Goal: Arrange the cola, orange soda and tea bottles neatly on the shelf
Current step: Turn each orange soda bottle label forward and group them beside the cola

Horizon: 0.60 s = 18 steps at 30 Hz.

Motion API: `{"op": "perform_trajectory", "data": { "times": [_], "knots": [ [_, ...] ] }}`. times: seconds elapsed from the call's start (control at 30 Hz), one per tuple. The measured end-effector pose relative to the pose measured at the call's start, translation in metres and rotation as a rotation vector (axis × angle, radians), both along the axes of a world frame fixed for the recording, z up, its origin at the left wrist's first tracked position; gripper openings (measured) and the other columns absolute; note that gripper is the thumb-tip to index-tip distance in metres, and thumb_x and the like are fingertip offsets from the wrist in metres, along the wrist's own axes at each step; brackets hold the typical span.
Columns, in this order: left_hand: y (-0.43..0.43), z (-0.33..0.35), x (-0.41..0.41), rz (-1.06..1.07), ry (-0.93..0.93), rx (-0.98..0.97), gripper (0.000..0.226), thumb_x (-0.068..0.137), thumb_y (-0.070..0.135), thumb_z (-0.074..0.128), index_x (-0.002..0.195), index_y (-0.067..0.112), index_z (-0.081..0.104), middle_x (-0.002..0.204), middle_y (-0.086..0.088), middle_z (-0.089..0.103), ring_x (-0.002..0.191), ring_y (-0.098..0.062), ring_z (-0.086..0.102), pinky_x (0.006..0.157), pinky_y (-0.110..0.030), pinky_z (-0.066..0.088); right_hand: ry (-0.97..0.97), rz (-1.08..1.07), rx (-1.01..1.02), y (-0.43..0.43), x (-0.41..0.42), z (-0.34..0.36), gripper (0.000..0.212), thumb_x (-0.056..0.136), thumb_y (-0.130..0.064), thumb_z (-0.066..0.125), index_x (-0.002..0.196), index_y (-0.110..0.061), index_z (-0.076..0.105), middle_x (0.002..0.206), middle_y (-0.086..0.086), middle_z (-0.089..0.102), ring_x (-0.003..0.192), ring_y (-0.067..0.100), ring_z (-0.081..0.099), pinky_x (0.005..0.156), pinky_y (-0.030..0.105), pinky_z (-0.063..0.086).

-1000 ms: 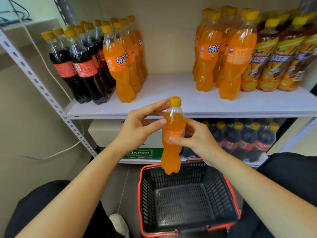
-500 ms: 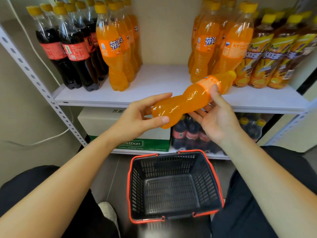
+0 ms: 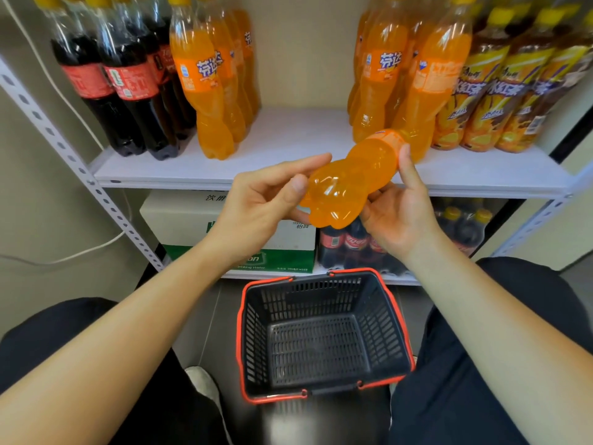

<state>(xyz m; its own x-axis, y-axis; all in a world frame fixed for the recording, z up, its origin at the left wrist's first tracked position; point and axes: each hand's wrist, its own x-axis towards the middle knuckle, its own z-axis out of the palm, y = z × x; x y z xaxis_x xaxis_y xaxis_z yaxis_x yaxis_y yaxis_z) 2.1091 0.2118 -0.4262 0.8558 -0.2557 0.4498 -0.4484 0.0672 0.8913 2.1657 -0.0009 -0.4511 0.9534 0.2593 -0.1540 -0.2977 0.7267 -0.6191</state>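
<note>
1. Head view: the bottle [image 3: 353, 178] lies tilted before the shelf [image 3: 288, 136], cap toward 1 o'clock. The left hand [image 3: 256, 207] pinches its base and the right hand [image 3: 398, 216] grips its middle.
2. It looks full, so probably heavy, and smooth; the narrow waist seems the safest hold.

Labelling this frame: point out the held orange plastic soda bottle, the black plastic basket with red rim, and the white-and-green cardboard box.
held orange plastic soda bottle [image 3: 346, 184]: head view, mid-body.
black plastic basket [image 3: 317, 345]: head view, bare floor.
white-and-green cardboard box [image 3: 179, 220]: head view, white face.
</note>
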Motion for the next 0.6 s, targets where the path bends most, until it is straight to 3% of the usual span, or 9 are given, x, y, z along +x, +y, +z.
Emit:
{"op": "perform_trajectory", "data": {
  "times": [0.1,0.2,0.3,0.43,0.5,0.6],
  "knots": [
    [0.003,-0.001,0.002,0.009,0.039,-0.018,0.033,0.098,0.039,0.057,0.125,0.026,0.071,0.117,0.011,0.074,0.099,-0.006,0.069,0.07,-0.023,0.06,-0.002,-0.003,-0.003,0.002,0.001,-0.001,0.071,0.091,-0.06,0.061,0.136,-0.005,0.06,0.125,0.015,0.071,0.113,0.029,0.071,0.085,0.041,0.061],
    [0.011,-0.001,0.007,-0.023,0.101,0.01,0.026,0.099,0.037,0.057,0.118,0.034,0.074,0.122,0.002,0.071,0.105,-0.016,0.068,0.07,-0.029,0.061,-0.026,-0.049,-0.044,0.002,0.003,0.001,0.067,0.091,-0.056,0.062,0.137,-0.007,0.058,0.123,0.015,0.072,0.11,0.029,0.073,0.078,0.039,0.062],
    [0.017,-0.004,0.013,0.006,0.188,0.139,0.037,0.086,0.044,0.067,0.12,0.031,0.07,0.124,-0.001,0.069,0.1,-0.018,0.071,0.07,-0.031,0.06,-0.116,-0.074,-0.17,0.001,0.004,0.003,0.061,0.085,-0.052,0.067,0.133,-0.015,0.059,0.113,0.009,0.076,0.109,0.027,0.073,0.08,0.041,0.061],
    [0.014,-0.014,0.021,0.071,0.208,0.455,0.073,0.069,0.058,0.078,0.134,0.03,0.059,0.118,0.009,0.069,0.099,-0.011,0.071,0.082,-0.031,0.06,-0.263,-0.052,-0.348,0.008,0.001,0.007,0.056,0.083,-0.044,0.072,0.132,-0.019,0.06,0.12,0.007,0.074,0.112,0.026,0.071,0.084,0.042,0.06],
    [0.011,-0.018,0.024,0.12,0.186,0.573,0.077,0.067,0.065,0.076,0.134,0.03,0.059,0.111,0.01,0.072,0.097,-0.009,0.071,0.087,-0.04,0.059,-0.294,-0.08,-0.414,0.015,0.0,0.01,0.052,0.082,-0.039,0.073,0.129,-0.019,0.062,0.119,0.006,0.074,0.11,0.025,0.072,0.082,0.04,0.061],
    [0.008,-0.019,0.033,0.224,0.148,0.668,0.07,0.067,0.074,0.068,0.122,0.029,0.064,0.099,0.009,0.074,0.088,-0.013,0.071,0.083,-0.051,0.058,-0.368,-0.136,-0.509,0.027,0.002,0.016,0.058,0.076,-0.036,0.077,0.129,-0.018,0.062,0.118,0.003,0.075,0.108,0.023,0.073,0.081,0.042,0.062]
  ]
}}
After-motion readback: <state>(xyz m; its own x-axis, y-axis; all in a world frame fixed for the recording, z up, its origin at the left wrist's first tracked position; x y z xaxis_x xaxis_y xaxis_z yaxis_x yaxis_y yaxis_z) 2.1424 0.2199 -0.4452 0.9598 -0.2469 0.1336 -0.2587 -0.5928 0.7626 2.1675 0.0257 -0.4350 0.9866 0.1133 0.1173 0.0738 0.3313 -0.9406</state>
